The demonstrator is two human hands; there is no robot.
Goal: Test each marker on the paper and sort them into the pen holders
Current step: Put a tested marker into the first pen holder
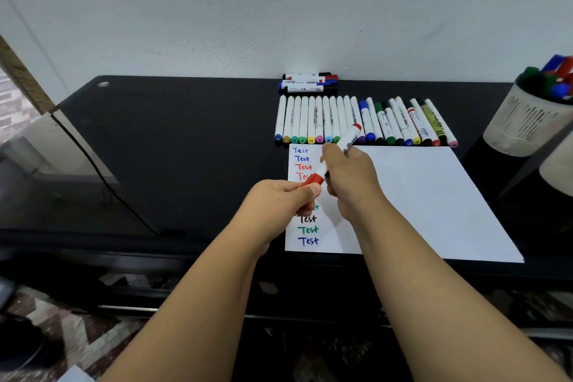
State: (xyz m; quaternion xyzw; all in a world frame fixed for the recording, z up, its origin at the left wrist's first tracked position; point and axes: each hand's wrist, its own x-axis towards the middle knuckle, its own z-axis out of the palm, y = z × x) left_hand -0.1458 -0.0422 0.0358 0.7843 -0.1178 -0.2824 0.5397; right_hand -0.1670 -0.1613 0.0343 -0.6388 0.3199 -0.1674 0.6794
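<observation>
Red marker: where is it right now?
In the head view, the red marker is held above the paper's left part, right hand gripping its barrel, left hand pinching its red cap.

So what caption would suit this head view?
Both hands hold a red marker over test-scribbled paper, left hand gripping its cap.

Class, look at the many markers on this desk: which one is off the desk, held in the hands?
The red marker: the right hand grips its white barrel and the left hand pinches its red cap. All the others lie in rows or stand in the holder.
</observation>
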